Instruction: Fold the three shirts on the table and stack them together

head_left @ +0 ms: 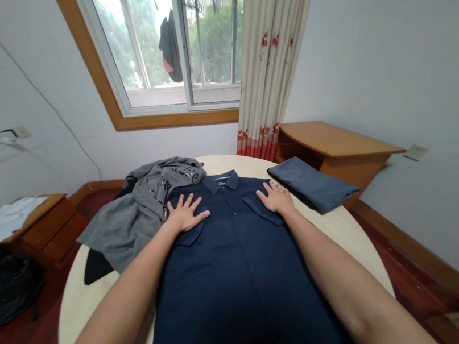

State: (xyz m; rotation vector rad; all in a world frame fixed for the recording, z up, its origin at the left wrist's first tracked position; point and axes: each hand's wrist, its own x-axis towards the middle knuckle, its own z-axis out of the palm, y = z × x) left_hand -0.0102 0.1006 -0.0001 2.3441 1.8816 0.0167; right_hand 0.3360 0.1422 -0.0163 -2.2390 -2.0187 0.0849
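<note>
The navy shirt lies mid-tabletop, collar toward twelve o'clock. Left hand, fingers spread, at eleven, and right hand, fingers slightly parted, at one, rest on it, seemingly keeping it flat. Grey garment: ten; folded cloth: two.

- The single view is taken from the wearer's head, faced forward and tilted down across the round table.
- The navy collared shirt is viewed from close above and cut off by the lower edge.
- The sliding window is taken in at the top, farther off.
</note>
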